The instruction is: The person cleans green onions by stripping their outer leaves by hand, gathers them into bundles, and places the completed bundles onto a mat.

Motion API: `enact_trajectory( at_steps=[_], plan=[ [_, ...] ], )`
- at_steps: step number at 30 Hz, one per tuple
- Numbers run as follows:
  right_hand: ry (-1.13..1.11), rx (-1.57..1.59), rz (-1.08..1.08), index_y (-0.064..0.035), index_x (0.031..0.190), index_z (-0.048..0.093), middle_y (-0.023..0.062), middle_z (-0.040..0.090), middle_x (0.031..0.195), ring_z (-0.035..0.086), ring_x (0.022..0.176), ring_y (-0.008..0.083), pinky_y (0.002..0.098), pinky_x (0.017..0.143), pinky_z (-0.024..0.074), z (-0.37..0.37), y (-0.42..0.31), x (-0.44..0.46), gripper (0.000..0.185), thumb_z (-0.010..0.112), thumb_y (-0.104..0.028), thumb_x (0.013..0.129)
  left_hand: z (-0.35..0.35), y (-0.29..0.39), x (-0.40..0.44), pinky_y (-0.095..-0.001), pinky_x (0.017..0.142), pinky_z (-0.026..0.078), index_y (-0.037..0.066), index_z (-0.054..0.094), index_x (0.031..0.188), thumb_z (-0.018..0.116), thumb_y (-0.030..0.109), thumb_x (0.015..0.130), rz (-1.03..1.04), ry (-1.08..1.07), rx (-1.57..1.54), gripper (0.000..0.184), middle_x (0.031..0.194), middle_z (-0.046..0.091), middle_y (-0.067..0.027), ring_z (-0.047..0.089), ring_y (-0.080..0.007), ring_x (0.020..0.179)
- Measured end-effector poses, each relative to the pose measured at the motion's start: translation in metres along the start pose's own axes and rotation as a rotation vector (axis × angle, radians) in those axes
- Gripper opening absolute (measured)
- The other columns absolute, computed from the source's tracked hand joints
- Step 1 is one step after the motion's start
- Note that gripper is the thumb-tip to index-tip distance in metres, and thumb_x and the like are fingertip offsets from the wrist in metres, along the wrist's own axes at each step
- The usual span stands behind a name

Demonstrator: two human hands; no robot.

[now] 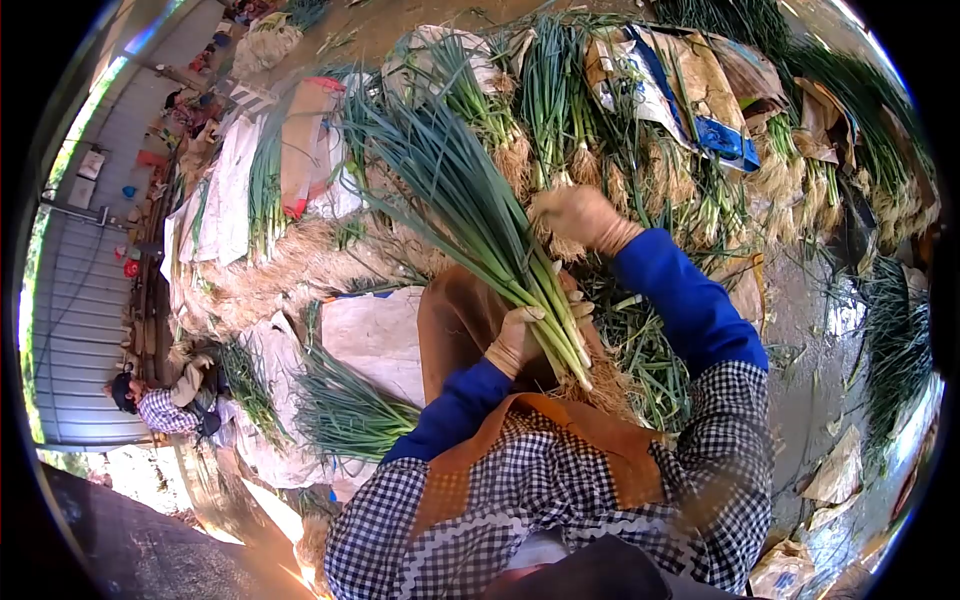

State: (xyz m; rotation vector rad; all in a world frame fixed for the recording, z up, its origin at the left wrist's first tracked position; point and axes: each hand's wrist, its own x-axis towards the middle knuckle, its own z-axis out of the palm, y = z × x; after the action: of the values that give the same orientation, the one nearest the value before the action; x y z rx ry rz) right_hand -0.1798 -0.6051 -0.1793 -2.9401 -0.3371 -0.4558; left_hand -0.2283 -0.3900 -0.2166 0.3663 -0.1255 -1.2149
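A bunch of green onions [463,215] slants across my lap, its long leaves pointing up and left and its white stalks and roots toward my body. My left hand [517,338] is wrapped round the bunch low down, near the white stalks. My right hand [582,217] is beside the bunch on its right, fingers curled together; whatever they pinch, if anything, is too small to make out. Under the stalks lies a mass of stringy roots [600,390]. Loose leaves and trimmings [655,365] are heaped right of my knees.
Rows of green onions [550,85] lie ahead, partly covered by sacks [655,85]. Another bunch of green onions [350,405] rests on sacking to my left. A person [170,405] is at far left by a corrugated wall [75,330]. Wet floor [800,350] shows at right.
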Motion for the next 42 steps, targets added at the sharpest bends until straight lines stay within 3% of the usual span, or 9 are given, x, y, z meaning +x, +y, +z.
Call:
enact_trajectory(
  at_steps=[6,9,13,16,22,29,35,38,42],
  plan=[
    [0.741,0.903,0.948,-0.0055,0.088,0.063,0.0001,0.056,0.067,0.048,0.055,0.006,0.0196,0.049,0.039,-0.115,0.086,-0.077,0.017,0.059,-0.021,0.085,-0.003,-0.002,0.001,-0.0522,0.099,0.034,0.014,0.015,0.142,0.06,0.011,0.064,-0.004,0.016,-0.069,0.091,0.103,0.053,-0.0151,0.049,-0.0363,0.107],
    [0.154,0.409,1.096,-0.0082,0.093,0.061,0.0092,0.062,0.077,0.058,0.07,0.0217,0.0321,0.061,0.0443,-0.073,0.139,-0.189,0.024,0.059,-0.029,0.081,-0.006,-0.001,0.0,-0.0521,0.081,0.046,0.016,0.01,0.143,0.056,0.011,0.066,-0.03,-0.051,-0.081,0.09,0.106,0.051,-0.009,0.051,-0.0304,0.101],
    [-0.865,-0.113,0.812,-0.0151,0.108,0.061,0.0119,0.06,0.11,0.057,0.101,0.0275,0.0373,0.084,0.0469,-0.061,0.064,-0.205,0.035,0.061,-0.03,0.077,-0.007,0.003,0.006,-0.0533,0.086,0.045,0.017,0.002,0.143,0.058,0.014,0.068,-0.05,-0.159,-0.048,0.094,0.112,0.052,-0.0116,0.052,-0.0321,0.106],
    [0.163,0.504,0.25,-0.0142,0.104,0.063,0.0084,0.064,0.101,0.064,0.08,0.0167,0.0277,0.07,0.0533,-0.025,-0.001,-0.132,0.029,0.059,-0.035,0.083,-0.004,0.001,0.003,-0.0501,0.097,0.038,0.013,0.006,0.143,0.06,0.017,0.067,-0.023,-0.022,0.145,0.093,0.123,0.048,-0.0202,0.049,-0.0353,0.113],
    [0.117,0.347,-0.279,-0.0138,0.098,0.057,0.0055,0.059,0.071,0.06,0.06,0.0202,0.0309,0.045,0.0473,0.012,-0.046,-0.029,0.021,0.051,-0.03,0.086,-0.037,-0.004,-0.007,-0.0623,0.095,0.032,0.006,0.03,0.135,0.057,0.016,0.065,-0.106,0.132,0.044,0.076,0.135,0.035,-0.0232,0.039,-0.0455,0.118],
    [0.643,0.432,0.456,-0.0134,0.076,0.055,-0.0011,0.056,0.064,0.05,0.051,0.009,0.0237,0.049,0.0484,-0.045,0.048,-0.025,0.015,0.056,-0.024,0.087,-0.005,-0.005,-0.005,-0.0541,0.099,0.034,0.004,0.039,0.128,0.059,0.013,0.064,-0.015,0.05,-0.014,0.068,0.13,0.041,-0.0224,0.045,-0.0415,0.114],
    [-0.886,-0.129,0.667,-0.0168,0.107,0.062,0.008,0.065,0.099,0.061,0.093,0.0219,0.0339,0.083,0.048,-0.071,0.029,-0.108,0.03,0.053,-0.032,0.083,-0.01,-0.005,0.001,-0.0544,0.097,0.036,0.004,0.038,0.127,0.061,0.016,0.062,0.007,0.008,0.005,0.07,0.131,0.04,-0.022,0.045,-0.0425,0.113],
    [0.041,0.291,0.033,-0.0178,0.102,0.064,0.0041,0.064,0.078,0.063,0.067,0.0158,0.0259,0.056,0.0519,-0.045,-0.037,-0.096,0.03,0.067,-0.029,0.074,-0.023,-0.01,-0.002,-0.0578,0.099,0.031,0.008,0.033,0.133,0.055,0.014,0.067,-0.074,0.064,-0.003,0.071,0.131,0.04,-0.0218,0.041,-0.0442,0.117],
    [-0.056,0.327,-0.27,-0.0181,0.113,0.055,0.0059,0.059,0.085,0.059,0.081,0.0244,0.0342,0.069,0.0486,-0.026,-0.06,-0.038,0.039,0.064,-0.027,0.076,-0.052,-0.011,-0.005,-0.0598,0.096,0.033,-0.002,0.043,0.122,0.056,0.016,0.066,-0.092,0.074,0.062,0.06,0.122,0.047,-0.0238,0.043,-0.0433,0.115]
  ],
)
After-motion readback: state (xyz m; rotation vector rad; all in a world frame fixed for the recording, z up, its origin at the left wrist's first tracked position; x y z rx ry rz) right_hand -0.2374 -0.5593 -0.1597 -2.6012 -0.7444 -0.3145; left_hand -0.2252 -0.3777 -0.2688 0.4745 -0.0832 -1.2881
